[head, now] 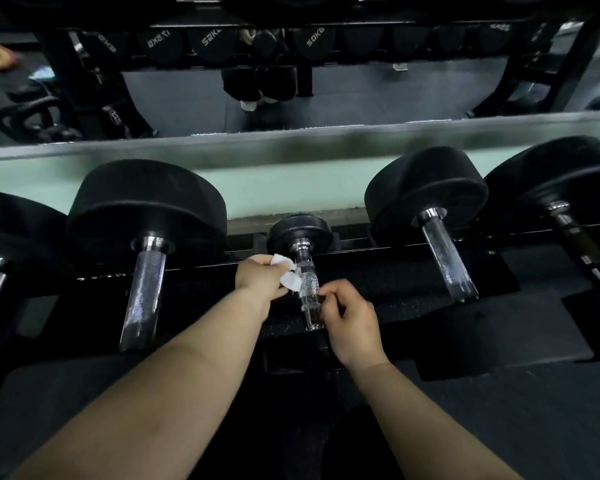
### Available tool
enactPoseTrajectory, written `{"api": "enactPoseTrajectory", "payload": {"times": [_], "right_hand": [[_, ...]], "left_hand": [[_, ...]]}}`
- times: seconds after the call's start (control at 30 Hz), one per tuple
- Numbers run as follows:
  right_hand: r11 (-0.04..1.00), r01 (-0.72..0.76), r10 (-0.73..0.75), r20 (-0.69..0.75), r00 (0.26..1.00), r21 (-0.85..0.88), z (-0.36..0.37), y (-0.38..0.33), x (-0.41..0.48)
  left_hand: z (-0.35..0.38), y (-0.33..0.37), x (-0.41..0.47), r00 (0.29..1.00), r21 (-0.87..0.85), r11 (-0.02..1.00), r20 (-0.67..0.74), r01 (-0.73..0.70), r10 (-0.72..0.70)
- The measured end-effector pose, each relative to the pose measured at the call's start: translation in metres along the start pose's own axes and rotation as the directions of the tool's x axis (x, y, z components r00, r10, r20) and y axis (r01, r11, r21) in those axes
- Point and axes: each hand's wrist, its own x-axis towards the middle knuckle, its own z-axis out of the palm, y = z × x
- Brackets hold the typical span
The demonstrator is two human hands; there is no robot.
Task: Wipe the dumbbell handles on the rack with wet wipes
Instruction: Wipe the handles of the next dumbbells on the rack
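A small black dumbbell (300,232) lies on the rack (378,268) at the centre, its knurled chrome handle (308,289) running toward me. My left hand (262,278) grips a crumpled white wet wipe (288,273) and holds it against the left side of that handle. On the handle's right side, near its lower end, my right hand (350,323) has its fingers curled, the fingertips touching the chrome.
Larger dumbbells flank the small one: one at the left (146,209) with handle (142,292), one at the right (426,192) with handle (445,258), more at both edges. A mirror (361,84) behind the rack reflects further dumbbells.
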Motion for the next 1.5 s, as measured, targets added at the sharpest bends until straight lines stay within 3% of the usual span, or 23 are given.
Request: {"api": "enactPoseTrajectory", "payload": {"times": [0.1, 0.23, 0.3, 0.37, 0.43, 0.5, 0.57, 0.63, 0.7, 0.77, 0.87, 0.97, 1.03, 1.07, 1.13, 1.23, 1.33, 1.4, 1.5], "right_hand": [[1.000, -0.005, 0.005, -0.023, 1.000, 0.006, -0.002, 0.001, 0.000], [1.000, -0.009, 0.009, -0.021, 1.000, -0.004, 0.000, 0.001, 0.001], [1.000, -0.015, 0.015, -0.021, 1.000, 0.002, 0.000, 0.001, 0.001], [1.000, -0.021, 0.021, -0.025, 0.999, 0.002, -0.001, 0.001, 0.000], [1.000, -0.019, 0.019, -0.039, 0.999, 0.005, -0.002, 0.002, 0.001], [1.000, -0.015, 0.015, -0.047, 0.999, 0.006, -0.002, 0.001, 0.000], [1.000, -0.018, 0.018, -0.036, 0.999, 0.009, 0.000, 0.000, -0.001], [1.000, -0.017, 0.017, -0.023, 1.000, 0.009, 0.001, -0.002, -0.001], [1.000, -0.021, 0.022, -0.032, 0.999, 0.018, 0.001, -0.001, -0.001], [0.999, -0.027, 0.029, -0.063, 0.998, 0.032, -0.001, 0.001, -0.001], [0.999, -0.046, 0.047, -0.078, 0.996, 0.026, -0.004, 0.002, 0.001], [0.999, -0.042, 0.043, -0.060, 0.997, 0.016, -0.003, 0.001, 0.001], [0.999, -0.034, 0.035, -0.052, 0.998, 0.008, 0.000, 0.000, 0.000], [1.000, -0.030, 0.030, -0.051, 0.998, 0.005, 0.002, 0.000, 0.000], [1.000, -0.022, 0.022, -0.053, 0.998, -0.001, 0.003, 0.000, 0.000], [1.000, -0.015, 0.015, -0.063, 0.998, 0.006, 0.002, 0.002, 0.000], [1.000, -0.015, 0.016, -0.065, 0.998, 0.006, 0.001, 0.004, 0.000], [1.000, -0.028, 0.028, -0.062, 0.998, -0.001, 0.001, 0.005, 0.001], [0.999, -0.032, 0.031, -0.062, 0.998, -0.028, 0.001, 0.005, 0.000]], "left_hand": [[-0.001, -0.002, 0.001, 0.994, 0.106, 0.994, 0.112, -0.009, -0.003], [-0.011, 0.003, -0.004, 0.943, 0.419, 0.906, 0.273, 0.061, -0.190], [-0.012, 0.002, -0.009, 0.921, 0.546, 0.833, 0.277, 0.085, -0.275], [-0.011, -0.002, -0.007, 0.939, 0.605, 0.793, 0.226, 0.072, -0.258], [-0.011, -0.005, 0.001, 0.990, 0.499, 0.866, 0.096, 0.037, -0.098], [-0.009, -0.006, 0.009, 1.000, 0.254, 0.967, -0.007, -0.003, 0.005], [-0.003, -0.005, 0.006, 0.999, 0.005, 1.000, 0.036, 0.012, -0.012], [0.002, -0.006, 0.001, 0.993, -0.096, 0.994, 0.118, 0.043, -0.032], [0.003, -0.008, 0.002, 0.990, -0.063, 0.998, 0.143, 0.020, -0.010], [0.000, -0.008, 0.002, 0.987, 0.081, 0.997, 0.159, -0.008, -0.005], [-0.002, -0.007, -0.002, 0.969, 0.266, 0.964, 0.233, 0.024, -0.088], [-0.004, -0.009, 0.000, 0.961, 0.292, 0.952, 0.222, 0.093, -0.162], [-0.001, -0.018, 0.008, 0.980, 0.138, 0.977, 0.093, 0.162, -0.176], [0.003, -0.024, 0.011, 0.977, -0.020, 0.977, 0.033, 0.211, -0.211], [0.012, -0.032, 0.008, 0.962, -0.376, 0.888, 0.042, 0.265, -0.269], [0.021, -0.036, 0.010, 0.971, -0.560, 0.795, 0.091, 0.234, -0.222], [0.020, -0.037, 0.012, 0.987, -0.428, 0.889, 0.064, 0.161, -0.148], [0.019, -0.042, 0.011, 0.989, -0.190, 0.972, 0.078, 0.138, -0.125], [0.016, -0.046, 0.007, 0.988, 0.089, 0.992, 0.113, 0.092, -0.102]]}}
